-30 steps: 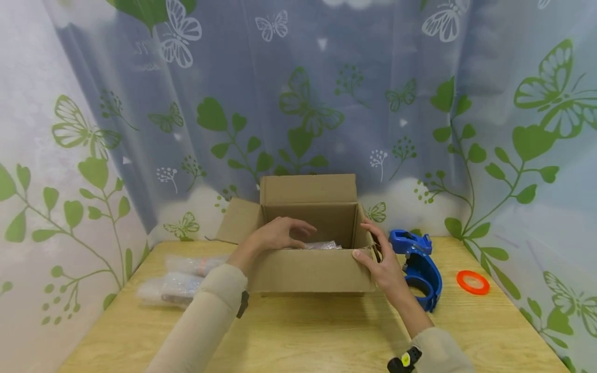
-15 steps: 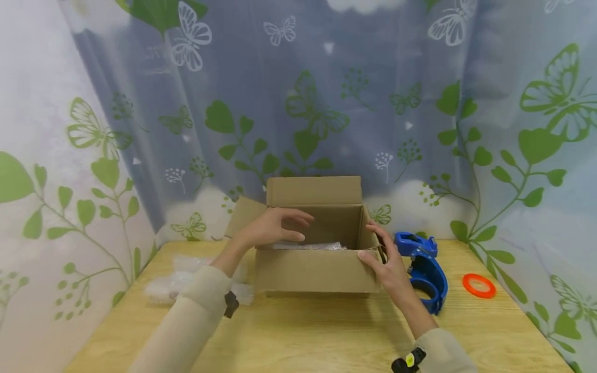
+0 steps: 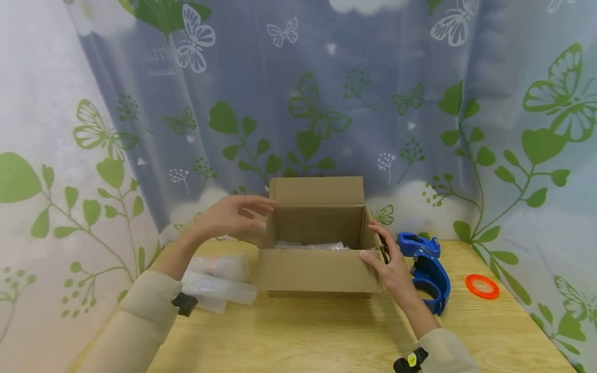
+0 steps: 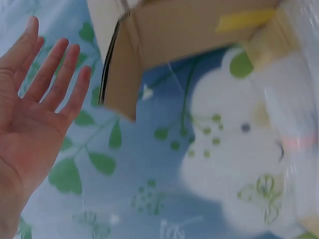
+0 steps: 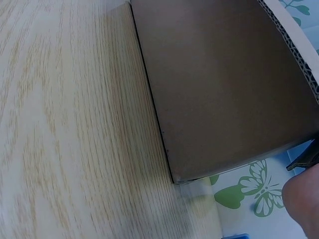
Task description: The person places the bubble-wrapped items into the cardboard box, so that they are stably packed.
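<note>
A cardboard box [image 3: 322, 272] stands with its flaps folded out. Clear plastic wrapping [image 3: 317, 246] shows inside, just above the front edge. My right hand [image 3: 392, 264] holds the box at its front right corner, thumb on the front and fingers along the right side. In the right wrist view, the thumb [image 5: 304, 199] appears beside the box's brown wall [image 5: 224, 89]. My left hand [image 3: 230, 215] is raised beside the box's left flap, holding nothing. The left wrist view shows that palm with fingers spread, apart from the flap [image 4: 122, 74].
Several packs in clear bubble wrap [image 3: 219, 287] lie left of the box, below the left forearm. Right of the box are a blue tape dispenser [image 3: 431, 280] and an orange-red ring [image 3: 482, 286]. A patterned curtain [image 3: 317, 103] hangs behind the wooden table [image 3: 298, 336].
My left hand has come out from over the box and moved left past its side. The right hand keeps its hold on the corner. The head view has shifted slightly.
</note>
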The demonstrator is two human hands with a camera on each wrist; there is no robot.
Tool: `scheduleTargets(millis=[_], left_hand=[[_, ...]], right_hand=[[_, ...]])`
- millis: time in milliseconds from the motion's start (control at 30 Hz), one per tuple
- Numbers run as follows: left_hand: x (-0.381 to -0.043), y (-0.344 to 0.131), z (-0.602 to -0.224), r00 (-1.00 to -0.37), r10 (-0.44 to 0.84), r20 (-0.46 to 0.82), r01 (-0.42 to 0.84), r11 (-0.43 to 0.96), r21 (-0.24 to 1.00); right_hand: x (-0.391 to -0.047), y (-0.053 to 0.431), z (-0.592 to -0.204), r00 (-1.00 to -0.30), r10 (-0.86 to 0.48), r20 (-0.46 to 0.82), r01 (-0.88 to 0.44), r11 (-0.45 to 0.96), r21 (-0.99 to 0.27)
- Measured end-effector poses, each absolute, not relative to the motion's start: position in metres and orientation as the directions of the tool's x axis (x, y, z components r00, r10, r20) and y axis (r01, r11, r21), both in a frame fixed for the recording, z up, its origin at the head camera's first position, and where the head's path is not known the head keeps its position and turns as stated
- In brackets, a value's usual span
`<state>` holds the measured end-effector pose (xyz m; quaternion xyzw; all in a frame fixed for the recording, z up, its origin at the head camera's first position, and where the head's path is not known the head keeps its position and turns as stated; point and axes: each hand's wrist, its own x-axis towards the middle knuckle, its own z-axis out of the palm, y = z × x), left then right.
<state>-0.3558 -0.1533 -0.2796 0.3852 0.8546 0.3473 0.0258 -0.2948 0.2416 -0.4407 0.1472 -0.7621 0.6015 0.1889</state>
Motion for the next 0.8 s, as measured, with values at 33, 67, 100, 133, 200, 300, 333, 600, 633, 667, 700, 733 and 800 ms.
scheduleTargets(millis=[33,67,100,133,200,300,333,600,633,667,700,733,800], left_hand=[[-0.355,-0.16,-0.278,-0.704,0.672,0.23,0.646,0.472,0.6],[-0.354,-0.167,-0.276,-0.709,0.667,0.231,0.647,0.485,0.588],[-0.353,-0.175,-0.275,-0.712,0.663,0.231,0.648,0.493,0.581],[-0.353,-0.181,-0.275,-0.713,0.662,0.23,0.649,0.499,0.574],[-0.352,-0.195,-0.276,-0.723,0.653,0.224,0.641,0.515,0.569],[-0.349,-0.216,-0.277,-0.743,0.631,0.223,0.625,0.534,0.569],[-0.347,-0.223,-0.278,-0.751,0.621,0.226,0.619,0.544,0.566],[-0.34,-0.272,-0.288,-0.791,0.575,0.208,0.581,0.602,0.548],[-0.34,-0.276,-0.29,-0.795,0.574,0.197,0.577,0.616,0.536],[-0.34,-0.28,-0.293,-0.797,0.575,0.184,0.574,0.626,0.528],[-0.34,-0.284,-0.296,-0.799,0.576,0.174,0.571,0.635,0.521],[-0.34,-0.288,-0.298,-0.801,0.576,0.164,0.569,0.645,0.51],[-0.34,-0.297,-0.305,-0.811,0.566,0.146,0.551,0.659,0.512]], right_hand=[[-0.295,0.242,-0.441,-0.885,0.005,0.465,-0.451,0.233,-0.862],[-0.295,0.242,-0.441,-0.886,0.006,0.464,-0.45,0.233,-0.862],[-0.295,0.242,-0.441,-0.886,0.008,0.464,-0.45,0.232,-0.862],[-0.295,0.242,-0.441,-0.885,0.009,0.466,-0.451,0.232,-0.862],[-0.295,0.241,-0.441,-0.883,0.01,0.468,-0.454,0.229,-0.861],[-0.295,0.24,-0.44,-0.883,0.01,0.468,-0.455,0.22,-0.863],[-0.295,0.24,-0.441,-0.884,0.008,0.468,-0.455,0.219,-0.863],[-0.295,0.237,-0.439,-0.884,0.004,0.468,-0.456,0.214,-0.864],[-0.295,0.238,-0.439,-0.884,0.007,0.468,-0.456,0.215,-0.864],[-0.295,0.238,-0.439,-0.883,0.009,0.469,-0.456,0.216,-0.863],[-0.295,0.239,-0.439,-0.883,0.01,0.469,-0.456,0.22,-0.863],[-0.295,0.239,-0.439,-0.882,0.009,0.471,-0.458,0.222,-0.861],[-0.295,0.239,-0.439,-0.881,0.004,0.473,-0.46,0.224,-0.859]])
